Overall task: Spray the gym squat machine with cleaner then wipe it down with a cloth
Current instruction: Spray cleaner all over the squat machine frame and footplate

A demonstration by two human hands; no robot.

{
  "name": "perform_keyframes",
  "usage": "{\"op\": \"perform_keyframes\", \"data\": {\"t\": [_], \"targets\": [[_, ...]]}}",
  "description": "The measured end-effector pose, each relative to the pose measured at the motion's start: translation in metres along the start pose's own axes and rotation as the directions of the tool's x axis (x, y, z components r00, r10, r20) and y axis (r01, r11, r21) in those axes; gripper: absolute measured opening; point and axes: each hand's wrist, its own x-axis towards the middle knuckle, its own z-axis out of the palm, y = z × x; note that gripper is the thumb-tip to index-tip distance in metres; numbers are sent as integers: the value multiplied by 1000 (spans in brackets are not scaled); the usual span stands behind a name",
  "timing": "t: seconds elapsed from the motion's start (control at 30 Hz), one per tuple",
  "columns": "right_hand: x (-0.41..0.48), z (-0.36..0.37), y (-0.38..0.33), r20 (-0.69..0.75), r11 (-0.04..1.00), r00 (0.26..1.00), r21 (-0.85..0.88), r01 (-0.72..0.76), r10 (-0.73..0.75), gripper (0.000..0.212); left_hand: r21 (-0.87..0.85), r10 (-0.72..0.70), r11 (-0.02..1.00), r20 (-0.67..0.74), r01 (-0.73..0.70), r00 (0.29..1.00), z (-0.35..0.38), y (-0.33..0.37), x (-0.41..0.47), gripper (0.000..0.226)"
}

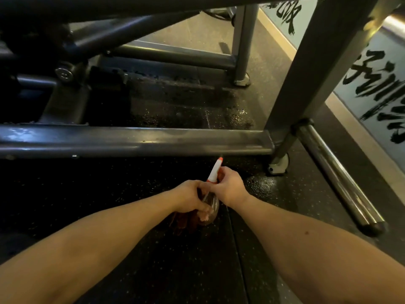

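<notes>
A spray bottle (213, 173) with a white and orange trigger head points at the low grey frame bar (153, 140) of the squat machine. My right hand (230, 186) grips the trigger head. My left hand (190, 196) holds the clear bottle body, and a dark reddish cloth (186, 220) hangs below that hand. The nozzle tip sits just short of the bar.
A grey upright post (306, 73) with a bolted foot (278, 165) stands at the right. A chrome tube (337, 172) lies on the floor beside it. The black rubber floor (175, 270) is wet in patches. A wall with black brush lettering (372, 84) runs along the right.
</notes>
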Motion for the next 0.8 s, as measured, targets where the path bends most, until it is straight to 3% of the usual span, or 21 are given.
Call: {"op": "perform_keyframes", "data": {"t": [0.1,0.27,0.37,0.43,0.67,0.73,0.8], "targets": [[-3,-5,7,-12,1000,1000,-3,2,-2,45,27,9,1000,17,-9,1000,2,6,1,71],[-12,-19,11,22,999,1000,37,-16,15,77,68,34,997,51,-37,998,3,19,-9,76],[-18,-20,10,-23,999,1000,34,-10,11,53,79,59,995,38,-62,998,0,21,-13,76],[-22,-16,6,-73,999,997,35,-6,8,50,77,80,994,33,-83,996,-3,19,-14,74],[-32,-18,9,-250,995,966,82,-52,71,99,130,151,979,53,-157,987,-20,43,-22,78],[-41,-34,4,-282,997,957,56,-53,66,98,129,178,974,59,-185,982,-20,57,-22,80],[-49,-50,-3,-311,998,948,21,-57,61,81,105,223,968,53,-228,973,-19,69,-21,78]]}}
